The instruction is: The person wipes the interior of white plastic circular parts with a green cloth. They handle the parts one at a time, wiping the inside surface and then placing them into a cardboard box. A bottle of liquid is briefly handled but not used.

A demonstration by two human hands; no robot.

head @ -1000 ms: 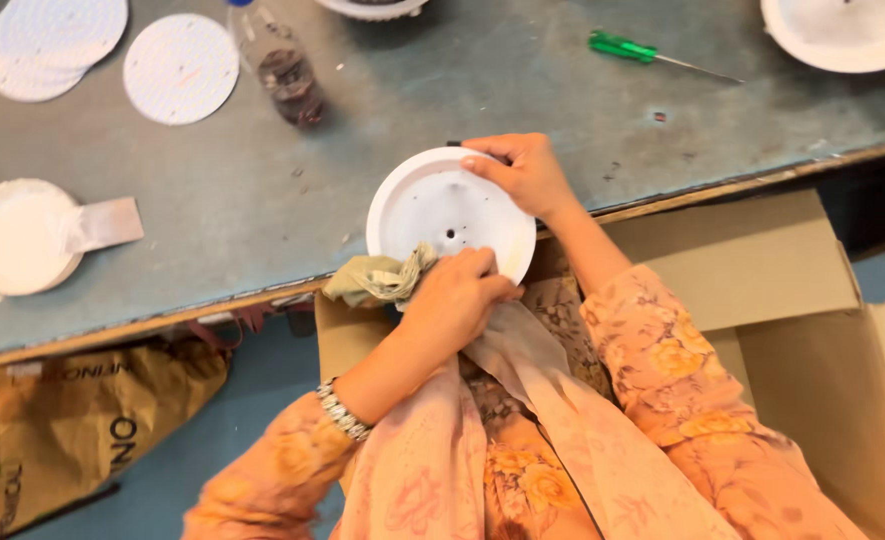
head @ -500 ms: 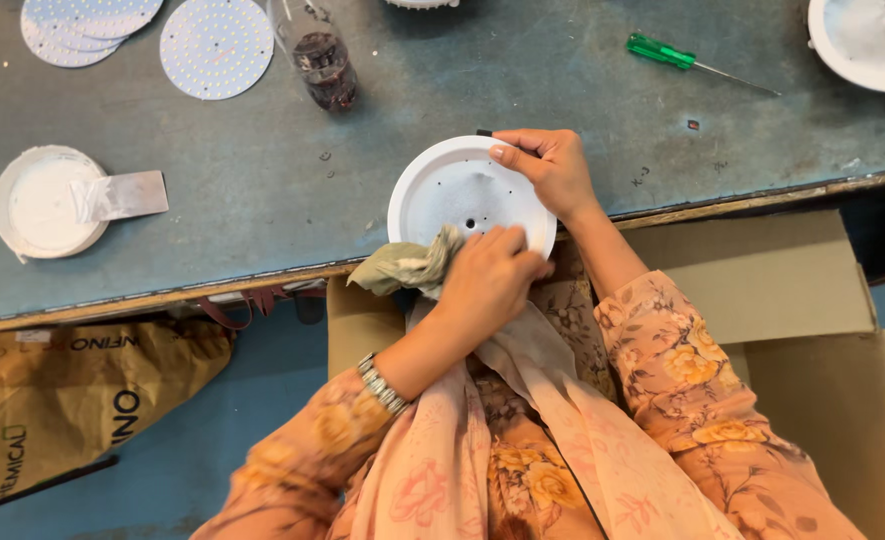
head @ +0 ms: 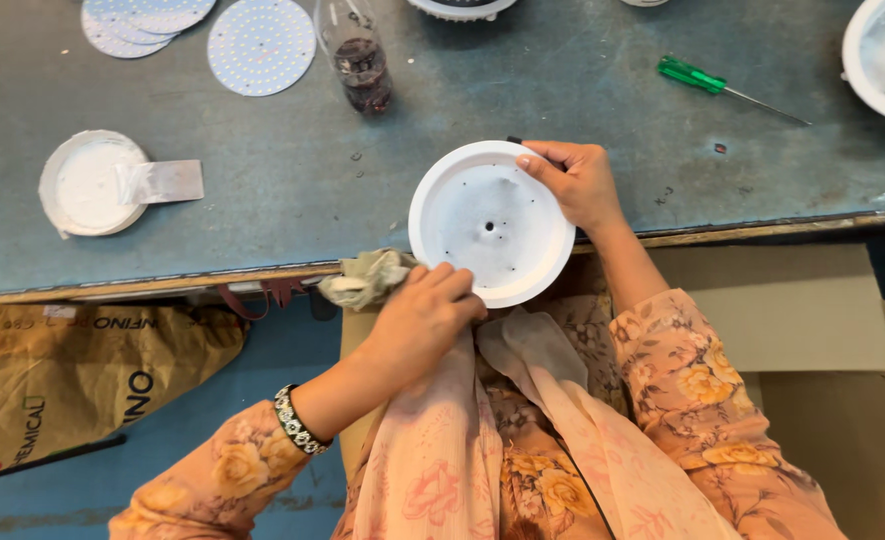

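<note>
A round white housing (head: 490,222) with a small centre hole is held at the near edge of the worktop (head: 562,90), its lower rim overhanging that edge above the lap. The right hand (head: 580,183) is closed on its upper right rim, fingers curled over the lip and thumb hidden behind. The left hand (head: 424,312) is pressed together around a crumpled olive cloth (head: 368,277) – its fingertips touch the lower left rim of the housing, and the cloth bunches out to the left of that grip.

Beyond the right grip a stretch of bare grey worktop is seen, with a green-handled screwdriver (head: 712,83) lying well apart to the upper right and a large white dish (head: 882,60) cut by the frame corner. Up and to the left of the left grip stands a clear bottle of dark liquid (head: 357,55), then perforated white discs (head: 260,45) near the far edge. Far to the left, a white round cover (head: 90,183) lies with a translucent film tab (head: 162,182) across it – open surface is left between it and the housing.

Below the worktop's edge an open cardboard box (head: 812,330) sits to the right of the right grip, and a brown paper sack (head: 82,370) lies on the floor to the left.
</note>
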